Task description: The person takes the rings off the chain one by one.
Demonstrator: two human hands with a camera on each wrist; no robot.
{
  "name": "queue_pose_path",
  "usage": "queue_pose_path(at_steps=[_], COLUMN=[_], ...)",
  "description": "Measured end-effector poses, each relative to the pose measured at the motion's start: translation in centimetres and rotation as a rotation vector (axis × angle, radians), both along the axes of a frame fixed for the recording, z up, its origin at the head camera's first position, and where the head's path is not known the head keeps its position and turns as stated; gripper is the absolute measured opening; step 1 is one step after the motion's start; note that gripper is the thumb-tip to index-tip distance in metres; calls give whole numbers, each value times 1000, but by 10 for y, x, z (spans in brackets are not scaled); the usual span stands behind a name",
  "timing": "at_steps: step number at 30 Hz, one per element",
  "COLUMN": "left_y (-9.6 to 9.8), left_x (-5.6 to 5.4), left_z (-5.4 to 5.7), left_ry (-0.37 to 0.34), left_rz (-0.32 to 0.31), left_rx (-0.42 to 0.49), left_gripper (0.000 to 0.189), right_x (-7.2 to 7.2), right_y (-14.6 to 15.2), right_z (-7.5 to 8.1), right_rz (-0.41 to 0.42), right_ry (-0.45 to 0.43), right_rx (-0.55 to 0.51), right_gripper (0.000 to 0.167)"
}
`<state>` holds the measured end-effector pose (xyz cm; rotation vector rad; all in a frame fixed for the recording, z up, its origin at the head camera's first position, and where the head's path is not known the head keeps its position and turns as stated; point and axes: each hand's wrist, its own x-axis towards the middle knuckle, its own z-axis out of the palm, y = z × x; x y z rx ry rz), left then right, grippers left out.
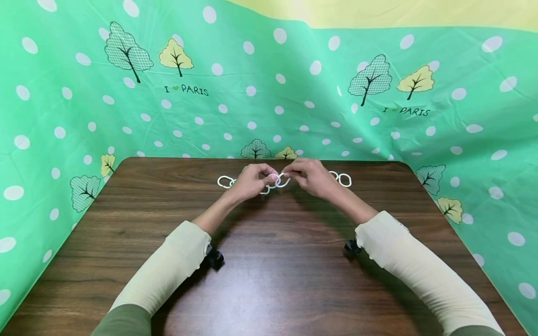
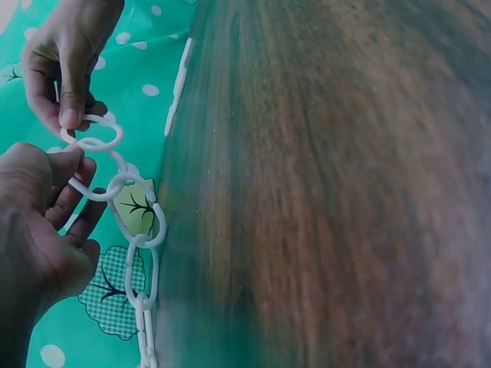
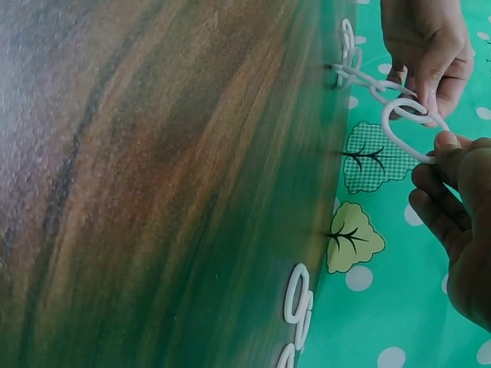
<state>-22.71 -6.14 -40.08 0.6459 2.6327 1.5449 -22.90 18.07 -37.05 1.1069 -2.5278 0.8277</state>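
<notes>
Both hands meet over the far part of the table. My left hand (image 1: 251, 182) pinches a white chain link between thumb and fingers. From it a short chain of white links (image 2: 161, 226) hangs down, its far end lying on the table in the head view. Opposite, my right hand (image 1: 311, 177) pinches another white link (image 3: 390, 136) by its edge. That oval link passes through or overlaps the left hand's link; whether its gap is fully closed cannot be seen. The fingertips of the two hands are close together.
Loose white links (image 1: 345, 185) lie on the table to the right, partly behind the right hand. The brown wooden table (image 1: 269, 261) ends just beyond the hands, where a green dotted cloth (image 1: 235, 112) hangs. A black wrist device (image 1: 216, 259) shows under the left sleeve.
</notes>
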Motion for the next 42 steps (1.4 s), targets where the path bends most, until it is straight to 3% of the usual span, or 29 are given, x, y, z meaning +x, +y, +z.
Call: queue_pose_path(at_steps=[8,17,28,34,42], left_y=[-5,-7,-6,-6,-6], left_x=[2,1,2,2,0], left_z=[-1,-1,-1,-2,-2], left_ry=[25,107,76,70,61], left_rz=[-6,16,38,48,48], left_rx=[13,8,36,35,29], left_gripper=[17,16,15,15,15], right_x=[1,6,7,6,5], right_y=[2,19,54,67,82], right_z=[2,6,4,2,1], right_rz=[-33,-85,-144,-190,-209], right_ry=[-18,-105,-174,-229,-217], right_rx=[-6,50,153,137,145], right_gripper=[13,18,17,12,6])
